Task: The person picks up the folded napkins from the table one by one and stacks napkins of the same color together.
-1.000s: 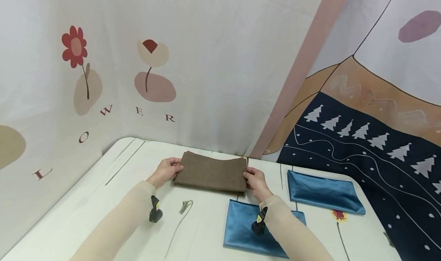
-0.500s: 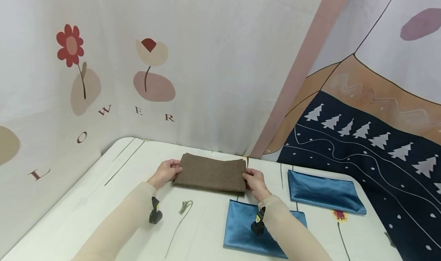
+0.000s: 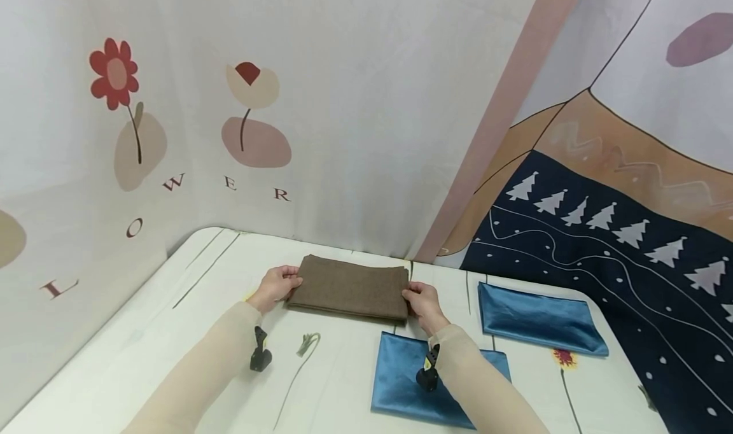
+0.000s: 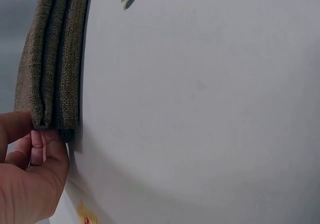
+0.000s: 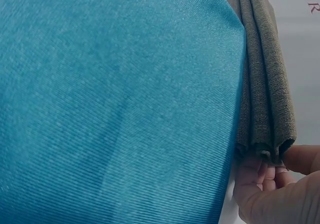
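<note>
From my end, the white desk (image 3: 338, 377) spreads across the lower frame; dragging cloth over it could snag and skew the folds. At lower right of centre, a folded blue cloth (image 3: 401, 380) lies beneath the right forearm, so a low sweep might pull it askew. The second blue cloth (image 3: 541, 319), at right, seems at risk only from a wide swing. The brown folded cloth (image 3: 350, 289) sits just below the frame's middle, its far edge dipping; uneven tension could deepen that sag. My left hand (image 3: 276, 289) and right hand (image 3: 424, 303) pinch its opposite ends, where several layers stack; any layer missed might slip loose.
</note>
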Demonstrator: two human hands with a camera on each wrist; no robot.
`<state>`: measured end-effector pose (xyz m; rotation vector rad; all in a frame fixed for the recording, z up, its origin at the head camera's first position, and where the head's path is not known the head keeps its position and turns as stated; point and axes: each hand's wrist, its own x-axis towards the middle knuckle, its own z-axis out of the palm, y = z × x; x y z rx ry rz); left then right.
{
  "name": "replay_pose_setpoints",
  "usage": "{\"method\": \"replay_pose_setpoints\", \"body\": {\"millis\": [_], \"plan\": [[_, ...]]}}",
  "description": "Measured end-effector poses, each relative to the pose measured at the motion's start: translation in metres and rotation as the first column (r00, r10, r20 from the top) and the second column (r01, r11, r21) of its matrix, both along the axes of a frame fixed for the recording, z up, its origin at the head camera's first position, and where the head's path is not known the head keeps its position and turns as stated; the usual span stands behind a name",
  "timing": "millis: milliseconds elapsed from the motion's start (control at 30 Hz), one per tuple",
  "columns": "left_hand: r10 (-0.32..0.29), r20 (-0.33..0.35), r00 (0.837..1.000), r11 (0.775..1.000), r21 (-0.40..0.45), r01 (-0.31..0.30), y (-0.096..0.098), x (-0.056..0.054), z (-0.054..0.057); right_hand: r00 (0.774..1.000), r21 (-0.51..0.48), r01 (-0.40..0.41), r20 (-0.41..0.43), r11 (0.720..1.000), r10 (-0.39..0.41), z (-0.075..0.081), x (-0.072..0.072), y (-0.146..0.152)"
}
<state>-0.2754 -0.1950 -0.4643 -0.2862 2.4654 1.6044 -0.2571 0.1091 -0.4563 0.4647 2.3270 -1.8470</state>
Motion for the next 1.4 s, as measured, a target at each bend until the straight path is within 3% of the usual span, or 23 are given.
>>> {"method": "replay_pose_setpoints", "body": {"millis": [567, 800, 967, 1167, 1300, 1400], "plan": [[0.04, 0.006, 0.999, 0.999, -0.011, -0.04, 0.002, 0.003, -0.004, 1.0, 0.012, -0.001, 0.016, 1.0, 0.0, -0.002, 0.005, -0.002], [0.032, 0.018, 0.999, 0.999, 0.012, -0.032, -0.001, 0.009, -0.004, 0.999, 0.036, -0.026, -0.024, 0.999, 0.027, 0.0, 0.01, 0.0], [0.048, 0.007, 0.999, 0.998, 0.028, -0.048, -0.004, 0.014, 0.003, 0.998, 0.021, -0.055, -0.034, 0.998, 0.056, 0.008, 0.019, 0.009], [0.11, -0.07, 0.992, 0.994, 0.004, -0.11, 0.0, 0.017, 0.015, 0.994, -0.003, -0.082, -0.073, 0.997, 0.081, 0.021, 0.036, 0.026], [0.131, -0.127, 0.983, 0.99, 0.067, -0.123, 0.009, 0.021, 0.027, 0.986, -0.008, -0.107, -0.131, 0.994, 0.105, 0.028, 0.05, 0.04], [0.12, -0.161, 0.98, 0.987, 0.128, -0.1, 0.019, 0.028, 0.036, 0.98, 0.0, -0.123, -0.154, 0.992, 0.122, 0.032, 0.06, 0.049]]}}
